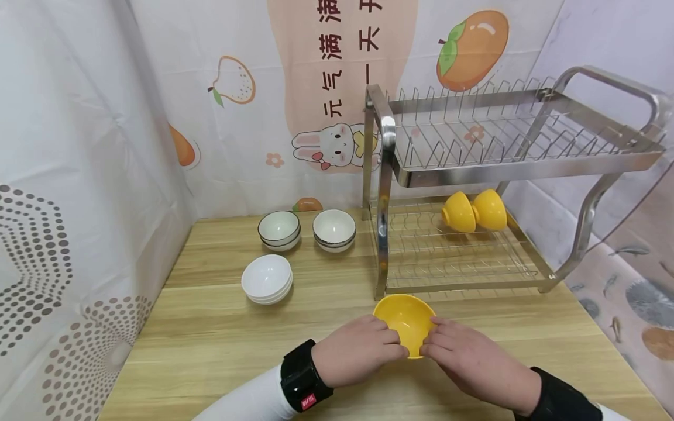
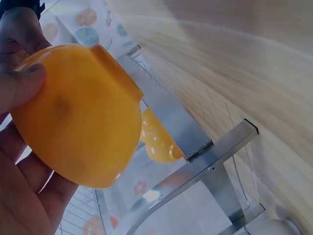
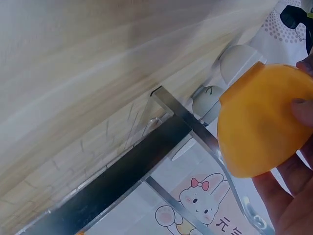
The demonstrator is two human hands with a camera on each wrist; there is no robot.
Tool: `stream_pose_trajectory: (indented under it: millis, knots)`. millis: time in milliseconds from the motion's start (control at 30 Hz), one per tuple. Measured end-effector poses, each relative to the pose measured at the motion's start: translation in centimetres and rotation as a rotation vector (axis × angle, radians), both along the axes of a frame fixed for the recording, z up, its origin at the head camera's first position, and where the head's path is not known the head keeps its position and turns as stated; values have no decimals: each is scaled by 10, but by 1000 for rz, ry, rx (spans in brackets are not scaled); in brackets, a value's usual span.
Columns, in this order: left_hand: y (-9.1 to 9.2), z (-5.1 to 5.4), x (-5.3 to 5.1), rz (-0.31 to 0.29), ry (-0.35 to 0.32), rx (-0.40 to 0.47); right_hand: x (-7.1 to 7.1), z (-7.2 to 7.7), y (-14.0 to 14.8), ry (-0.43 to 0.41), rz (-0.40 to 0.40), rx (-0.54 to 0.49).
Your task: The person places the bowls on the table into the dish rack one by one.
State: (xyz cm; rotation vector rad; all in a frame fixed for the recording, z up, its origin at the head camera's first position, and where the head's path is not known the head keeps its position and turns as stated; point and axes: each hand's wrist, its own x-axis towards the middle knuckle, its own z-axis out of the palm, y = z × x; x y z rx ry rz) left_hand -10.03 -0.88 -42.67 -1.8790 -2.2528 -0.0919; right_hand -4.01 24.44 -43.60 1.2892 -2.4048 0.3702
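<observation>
A yellow bowl (image 1: 405, 318) is held between both hands in front of the rack, its inside facing up toward the head camera. My left hand (image 1: 360, 349) grips its left side, and my right hand (image 1: 463, 359) grips the right side. The left wrist view shows a thumb against the outer wall of the bowl (image 2: 78, 117), with fingers at the rim. From the right wrist, the bowl (image 3: 264, 120) hangs above the wooden table, its foot apart from the surface. Two more yellow bowls (image 1: 476, 210) stand on edge on the rack's lower tier.
A two-tier metal dish rack (image 1: 526, 171) stands at the right, its upper tier bearing wire slots. On the wooden table (image 1: 210, 327) at the left are stacked white bowls (image 1: 267, 278) and two stacks of dark-rimmed bowls (image 1: 279, 228). A patterned curtain (image 1: 231, 158) hangs behind.
</observation>
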Motion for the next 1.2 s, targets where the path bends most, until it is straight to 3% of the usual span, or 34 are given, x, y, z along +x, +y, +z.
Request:
stream_pose_trajectory:
  millis: [167,267,367,500,600,700,900,1200]
  knots:
    - [3,2,-5,26,22,12,-9,8,3,-11,-15,-10]
    - [5,2,-7,66,41,80,-13,13,6,-33,-69,-32]
    - [5,0,-8,119,59,196,-17,18,10,-100,-177,-75]
    - [7,-2,-10,166,88,277,-26,24,19,-293,-402,-193]
    - [11,-5,-10,177,78,251,-41,26,32,-416,-574,-325]
    - [16,-10,-10,178,58,189,-61,27,48,-539,-675,-441]
    - [24,-17,-9,183,35,89,-104,24,74,-808,-691,-603]
    - [30,-17,-9,198,3,7,-156,13,81,-858,-759,-642]
